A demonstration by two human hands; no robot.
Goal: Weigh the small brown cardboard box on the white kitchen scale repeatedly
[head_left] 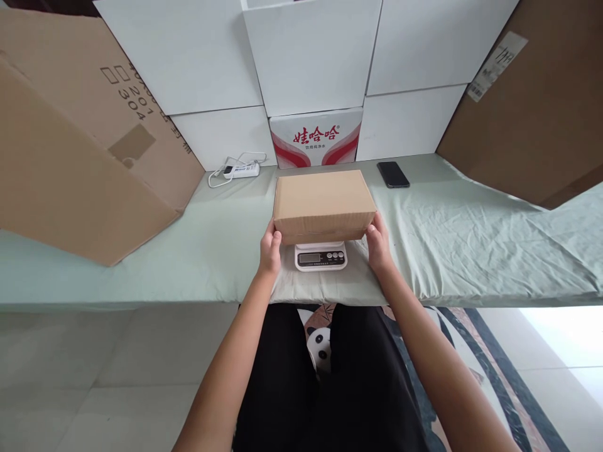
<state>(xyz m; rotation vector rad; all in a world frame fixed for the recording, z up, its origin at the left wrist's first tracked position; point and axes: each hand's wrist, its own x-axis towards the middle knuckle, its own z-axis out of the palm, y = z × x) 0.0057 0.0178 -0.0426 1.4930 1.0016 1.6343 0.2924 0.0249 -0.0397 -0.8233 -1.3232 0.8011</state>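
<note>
Two hands clamp box (324, 204): left hand (270, 248) on left end, right hand (378, 244) on right end. Box sits over scale (321, 256), near front edge of surface (471, 251). Open room both sides. Scale platform hidden; display unreadable. Box long axis runs left-right, closed, level.

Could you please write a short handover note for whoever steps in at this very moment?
Left hand grips the left end of the closed cardboard box; right hand grips its right end.
The box sits over the white kitchen scale on the green-covered table; I cannot tell whether its weight rests fully on the scale.
Done: box brought onto the scale. Left: probably letting go and reading the display, which is illegible here.
Black phone and white power strip lie behind.
</note>
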